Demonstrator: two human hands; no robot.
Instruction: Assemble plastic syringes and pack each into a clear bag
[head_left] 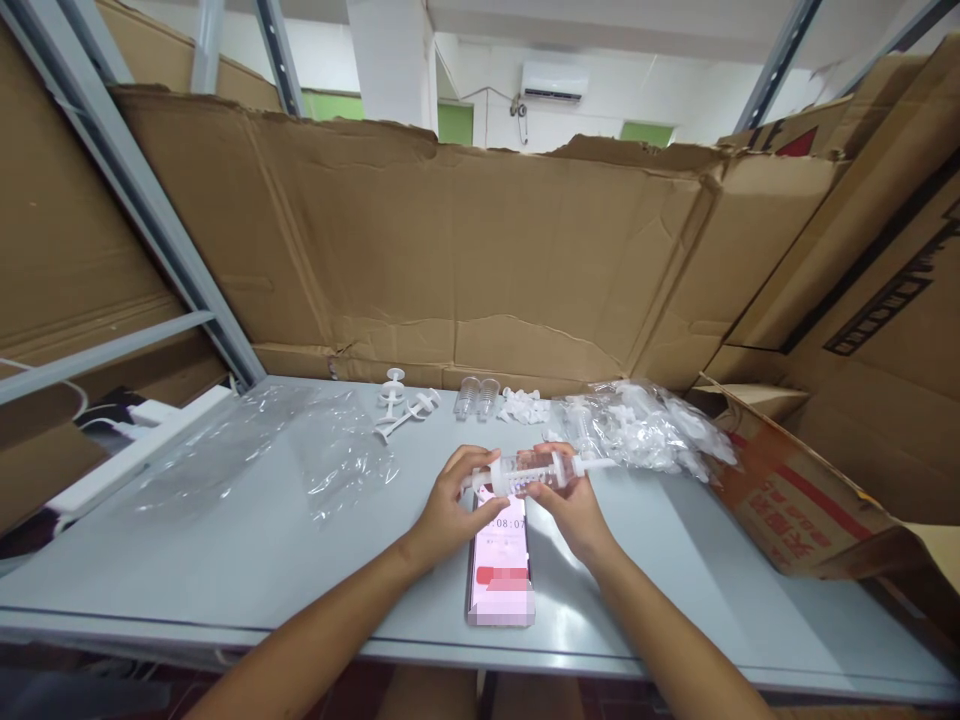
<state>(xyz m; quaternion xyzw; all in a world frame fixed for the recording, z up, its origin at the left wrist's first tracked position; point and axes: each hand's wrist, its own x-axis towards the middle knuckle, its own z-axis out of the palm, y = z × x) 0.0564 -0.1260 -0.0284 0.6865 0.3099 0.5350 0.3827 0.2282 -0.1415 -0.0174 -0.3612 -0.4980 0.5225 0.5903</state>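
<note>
A clear plastic syringe [531, 474] with white end parts lies sideways between my hands, above a phone. My left hand [459, 500] grips its left end, with the thumb below and the fingers over the white part. Around the right end, my right hand [571, 505] is closed near the white rod that sticks out to the right. Below the syringe, the phone [501, 590] lies face up on the grey table [300, 570], its lit screen showing running digits. The syringe partly covers the phone's top.
White plungers [409, 412], two clear barrels [477, 398] and a pile of small white parts [523, 406] lie at the back. Bagged parts [637, 430] sit right of them, beside an open carton [802, 510]. A clear plastic bag [255, 450] and a power strip [142, 460] are left.
</note>
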